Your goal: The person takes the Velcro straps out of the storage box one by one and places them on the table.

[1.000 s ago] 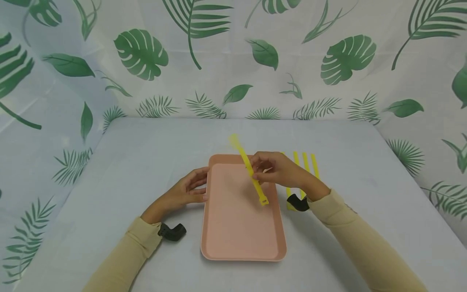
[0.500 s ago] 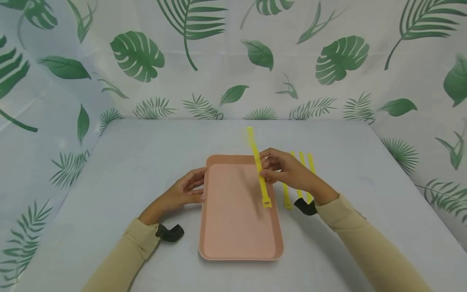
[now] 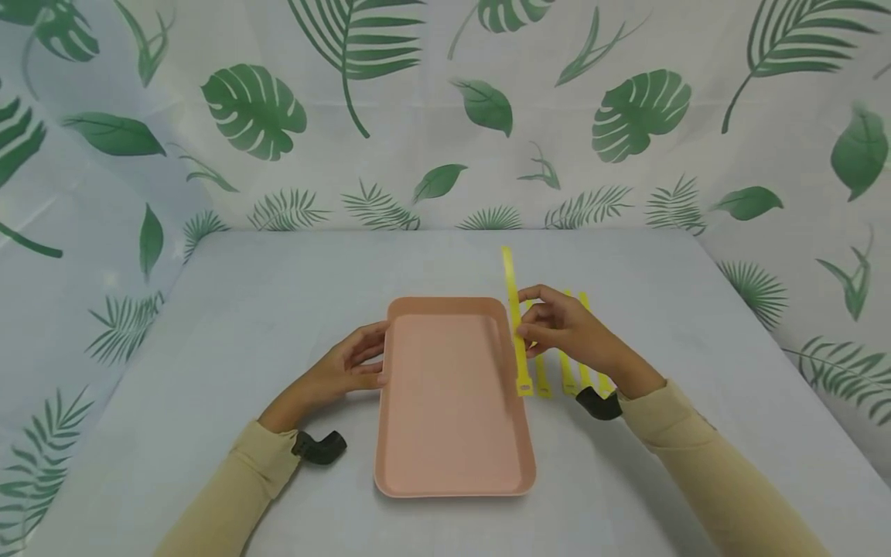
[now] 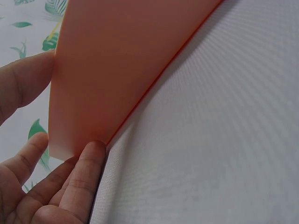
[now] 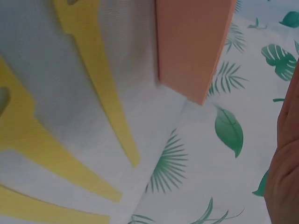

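A pink rectangular tray (image 3: 452, 410) lies on the table between the hands. My left hand (image 3: 346, 367) touches its left side, and in the left wrist view several fingertips (image 4: 91, 158) rest against the tray's outer wall (image 4: 107, 74). Held upright by my right hand (image 3: 574, 329) is a yellow cable strap (image 3: 520, 367) with a slotted head at its lower end, pinched between thumb and fingers over the tray's right rim. Several more yellow cable straps (image 3: 568, 375) lie in a row beneath that hand, partly hidden by it. The right wrist view shows loose straps (image 5: 100, 84) beside the tray wall (image 5: 191, 42).
A pale cloth covers the table (image 3: 244, 294). Behind it and at both sides hangs a white curtain (image 3: 390, 155) printed with green leaves. A black wrist camera sits at the left cuff (image 3: 319, 447) and another at the right cuff (image 3: 599, 404).
My right hand has moved right with the yellow cable strap, from over the tray to its right rim, and the strap has turned more upright. My left hand stays at the tray's side.
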`<state>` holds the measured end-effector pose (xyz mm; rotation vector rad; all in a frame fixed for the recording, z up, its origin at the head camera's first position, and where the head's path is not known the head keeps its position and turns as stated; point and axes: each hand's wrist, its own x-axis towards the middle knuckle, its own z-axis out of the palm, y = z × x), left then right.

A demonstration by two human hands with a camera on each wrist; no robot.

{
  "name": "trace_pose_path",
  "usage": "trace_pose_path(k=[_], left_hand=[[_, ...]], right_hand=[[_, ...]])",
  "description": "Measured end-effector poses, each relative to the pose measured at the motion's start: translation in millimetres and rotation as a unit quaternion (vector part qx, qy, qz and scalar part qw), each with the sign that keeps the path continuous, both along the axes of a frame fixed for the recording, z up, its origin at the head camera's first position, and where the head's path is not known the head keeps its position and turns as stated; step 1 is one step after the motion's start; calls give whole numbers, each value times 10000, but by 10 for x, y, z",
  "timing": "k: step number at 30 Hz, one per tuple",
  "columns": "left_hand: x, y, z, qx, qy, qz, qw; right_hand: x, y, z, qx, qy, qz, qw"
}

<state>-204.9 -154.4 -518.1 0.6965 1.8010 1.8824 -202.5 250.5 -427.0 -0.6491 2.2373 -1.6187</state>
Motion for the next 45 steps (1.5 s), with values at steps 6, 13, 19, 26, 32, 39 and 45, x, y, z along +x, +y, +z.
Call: trace_pose_path(k=[6, 13, 19, 26, 32, 39, 45], left_hand=[[5, -5, 14, -2, -1, -4, 10000], [13, -22, 29, -36, -23, 13, 10000], [9, -20, 25, 65, -53, -15, 10000], [2, -17, 15, 10, -59, -5, 10000], [10, -12, 22, -39, -82, 7, 10000], [9, 0, 22, -87, -53, 8, 9999], [7, 5, 27, -58, -46, -10, 10000]], right_hand=[[25, 113, -19, 56, -56, -196, 9998], [44, 247, -73, -23, -147, -402, 9991], [63, 369, -121, -244, -280, -456, 9983], [83, 514, -143, -148, -382, -679, 9969], [78, 653, -171, 17, -539, -1043, 9931], [70, 806, -186, 120, -721, -1234, 9897], [59, 941, -207, 293, -1011, -1368, 9850]])
